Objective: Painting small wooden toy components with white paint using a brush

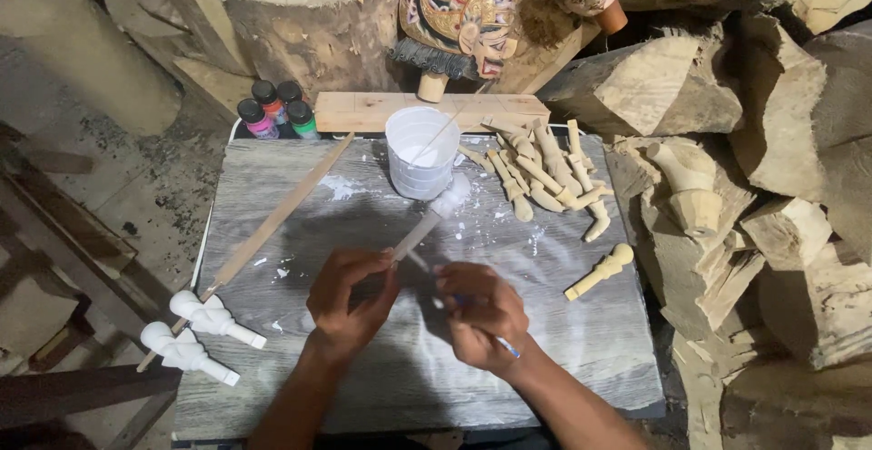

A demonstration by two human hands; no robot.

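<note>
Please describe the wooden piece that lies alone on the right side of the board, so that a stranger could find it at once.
Start at the grey board, then find the white cup at its far edge. Right of the cup lies a pile of bare wooden pieces; nearer the right edge is the single piece. It lies alone, unpainted, with a round knob at its upper end.

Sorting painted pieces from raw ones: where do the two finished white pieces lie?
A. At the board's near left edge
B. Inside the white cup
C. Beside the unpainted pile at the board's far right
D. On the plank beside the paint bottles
A: the two white pieces lie at the grey board's near left edge, apart from the unpainted pile.
</note>
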